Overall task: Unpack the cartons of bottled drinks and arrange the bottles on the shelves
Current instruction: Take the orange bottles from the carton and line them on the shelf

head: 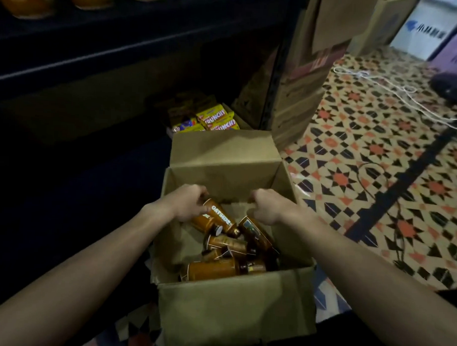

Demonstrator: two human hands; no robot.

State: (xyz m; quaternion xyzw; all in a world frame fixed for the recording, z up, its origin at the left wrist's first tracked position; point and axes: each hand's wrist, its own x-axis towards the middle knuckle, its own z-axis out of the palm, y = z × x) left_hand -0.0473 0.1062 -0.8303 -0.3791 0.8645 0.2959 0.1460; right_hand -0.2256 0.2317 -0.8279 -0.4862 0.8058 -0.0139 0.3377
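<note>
Gripping bottle [220, 217], left hand [187, 203]; right hand [269, 206] perhaps.

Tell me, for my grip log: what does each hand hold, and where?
Left hand grips a brown bottle near its base; the right hand hold is unclear.

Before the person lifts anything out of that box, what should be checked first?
1. Left hand grips a bottle: ok.
2. Right hand holds anything: cannot tell, its fingertips are hidden.
3. Carton is open at the top: ok.
4. Other bottles stand upright: not ok, they lie jumbled.
5. Free room on the shelf: cannot tell, too dark.
</note>
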